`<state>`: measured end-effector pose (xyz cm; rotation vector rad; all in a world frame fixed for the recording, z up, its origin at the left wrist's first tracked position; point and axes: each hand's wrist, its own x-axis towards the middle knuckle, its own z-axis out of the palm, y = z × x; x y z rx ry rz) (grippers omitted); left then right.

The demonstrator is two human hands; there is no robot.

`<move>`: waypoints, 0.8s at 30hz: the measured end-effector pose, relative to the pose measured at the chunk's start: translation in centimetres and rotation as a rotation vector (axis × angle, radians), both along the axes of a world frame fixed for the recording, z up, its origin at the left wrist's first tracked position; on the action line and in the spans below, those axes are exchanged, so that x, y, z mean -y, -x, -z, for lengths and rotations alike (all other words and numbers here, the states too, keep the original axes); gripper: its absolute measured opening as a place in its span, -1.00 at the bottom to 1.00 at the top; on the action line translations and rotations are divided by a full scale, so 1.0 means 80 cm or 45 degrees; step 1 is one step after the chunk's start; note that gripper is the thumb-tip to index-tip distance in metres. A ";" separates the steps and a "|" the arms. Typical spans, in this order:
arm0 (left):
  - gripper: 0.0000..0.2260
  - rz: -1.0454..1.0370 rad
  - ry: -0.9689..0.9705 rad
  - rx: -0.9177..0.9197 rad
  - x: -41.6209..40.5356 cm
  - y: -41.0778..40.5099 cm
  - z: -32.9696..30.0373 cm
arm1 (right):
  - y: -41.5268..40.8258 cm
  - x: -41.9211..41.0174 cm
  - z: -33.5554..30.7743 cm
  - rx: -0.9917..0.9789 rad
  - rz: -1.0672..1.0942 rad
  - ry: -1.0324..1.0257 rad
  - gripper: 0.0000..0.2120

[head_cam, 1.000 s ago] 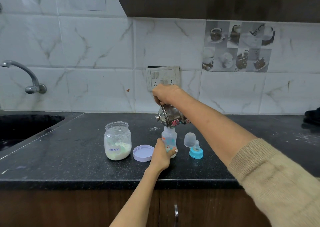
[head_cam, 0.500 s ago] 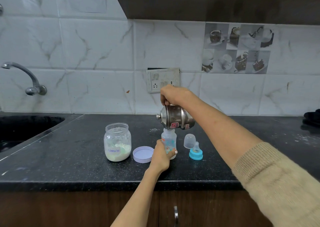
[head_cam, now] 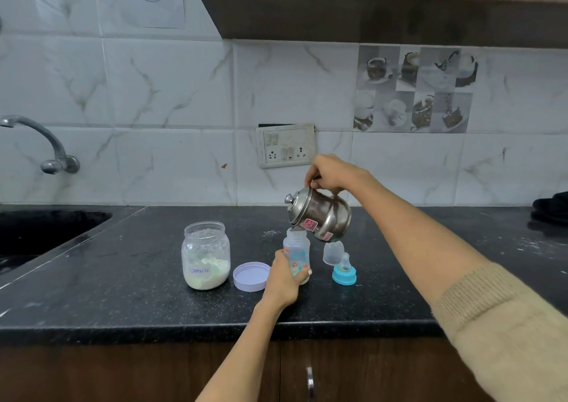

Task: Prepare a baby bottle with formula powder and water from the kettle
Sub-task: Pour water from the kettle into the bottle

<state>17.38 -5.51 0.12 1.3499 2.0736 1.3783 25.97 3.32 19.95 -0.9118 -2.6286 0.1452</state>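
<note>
Right now, from the head camera, my only view, I am in the pouring step: my right hand (head_cam: 330,176) is clenched around the handle of the steel kettle (head_cam: 319,217), which tilts lid-down toward nine o'clock, its spout lip sitting just over the open mouth of the baby bottle (head_cam: 296,249). My left hand (head_cam: 287,278) wraps the bottle's lower half, fingers closed round it, keeping it upright on the black counter (head_cam: 123,278). I cannot make out a stream of water or a level inside the bottle at this size, so I judge the fill by feel and by the printed side, not by anything clearly seen. To do this well I would keep the tilt shallow and the lip centred over the neck, since the mouth is narrow and the kettle wide; a sudden tip would likely slop water over my left fingers. I would hold the bottle firmly at the base and right the kettle early instead of late. At nine o'clock from the bottle lies the lilac lid (head_cam: 251,276), and beyond it the open formula jar (head_cam: 206,255), both near enough to catch splashes. At three o'clock stand the clear cap (head_cam: 333,252) and the blue teat ring (head_cam: 344,274), waiting for the closing step; the kettle's base hangs just above the cap, so I would lift clear before setting it down.
</note>
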 end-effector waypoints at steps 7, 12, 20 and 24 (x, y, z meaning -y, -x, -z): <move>-0.56 -0.007 -0.001 -0.005 0.000 -0.001 0.001 | -0.047 -0.038 0.026 -0.234 0.060 0.215 -0.85; -0.55 -0.013 0.009 -0.003 -0.001 -0.002 0.000 | -0.069 -0.058 0.045 -0.385 0.106 0.350 -0.83; -0.56 -0.017 -0.003 -0.010 0.003 -0.004 -0.001 | -0.072 -0.071 0.061 -0.667 0.097 0.548 -0.82; -0.56 -0.014 0.003 -0.006 0.004 -0.005 -0.001 | -0.056 -0.079 0.071 -0.809 0.088 0.645 -0.82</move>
